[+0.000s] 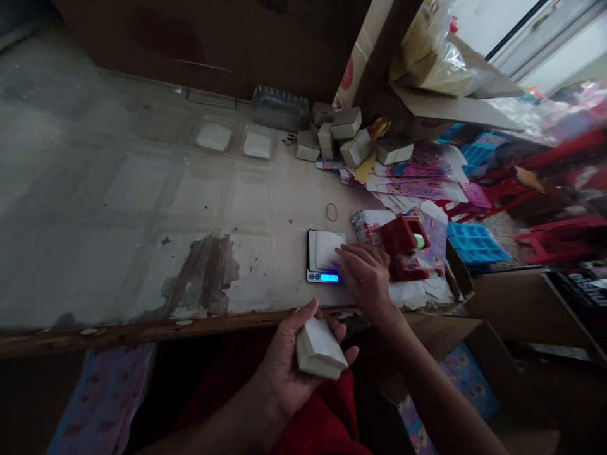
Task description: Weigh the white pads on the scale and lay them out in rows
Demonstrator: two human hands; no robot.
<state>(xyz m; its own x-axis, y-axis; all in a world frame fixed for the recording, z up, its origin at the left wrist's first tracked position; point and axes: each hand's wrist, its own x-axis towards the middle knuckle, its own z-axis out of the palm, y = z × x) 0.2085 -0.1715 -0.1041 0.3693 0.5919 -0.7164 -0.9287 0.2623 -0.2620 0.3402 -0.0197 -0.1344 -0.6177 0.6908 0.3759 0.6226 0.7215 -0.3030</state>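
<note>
Table [290,259]: pale top w/ worn patch [215,275] L of scale [313,277]. Rubber band [336,211] just beyond scale; clear trays [279,109] well beyond, to L; pale blocks [307,146] beyond; flat printed ctns [417,184] beyond, to R.

The left arm [227,414] comes in from the near left, bare, and slants right and away. The left hand [284,363] is near, palm up and curled like a cup, gripping. The left thumb [308,309] points to the far side, and its fingers [339,332] wrap round from the right. The right arm [431,373], also bare, comes from the near right and slants left. The right hand [365,275] is farther off, its back up, fingers reaching left and a little bent.
</note>
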